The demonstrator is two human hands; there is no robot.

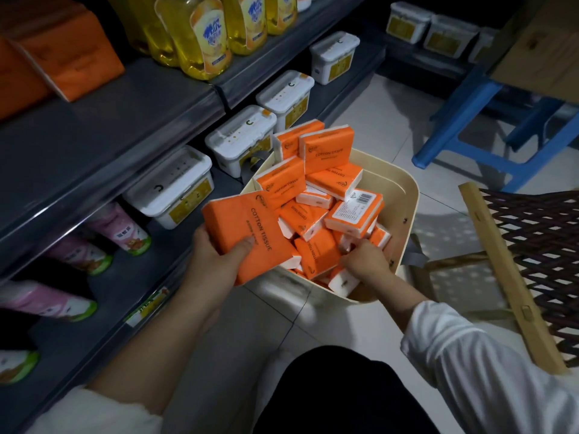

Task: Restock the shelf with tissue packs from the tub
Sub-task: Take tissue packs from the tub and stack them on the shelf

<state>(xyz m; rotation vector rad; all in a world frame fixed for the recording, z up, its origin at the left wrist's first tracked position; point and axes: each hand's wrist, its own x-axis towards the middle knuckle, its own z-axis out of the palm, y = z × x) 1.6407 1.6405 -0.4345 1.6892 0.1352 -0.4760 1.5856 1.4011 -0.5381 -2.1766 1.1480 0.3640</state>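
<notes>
A cream tub [404, 198] stands on the tiled floor beside the dark shelf [103, 133], heaped with several orange "COTTON TISSUE" packs [329, 151]. My left hand [216, 261] grips one orange tissue pack [250, 233] above the tub's left rim, thumb across its front. My right hand [365, 261] reaches down into the tub among the packs, its fingers curled around a pack [343, 281] near the front rim; the fingertips are hidden. More orange packs [69, 54] lie on the upper shelf at the top left.
Yellow detergent bottles [203, 39] stand on the upper shelf. White lidded boxes [172, 186] and pink canisters [119, 230] fill the lower shelf. A blue stool [470, 120] stands behind the tub. A wooden lattice frame [507, 270] is on the right. My dark knee [338, 396] is below.
</notes>
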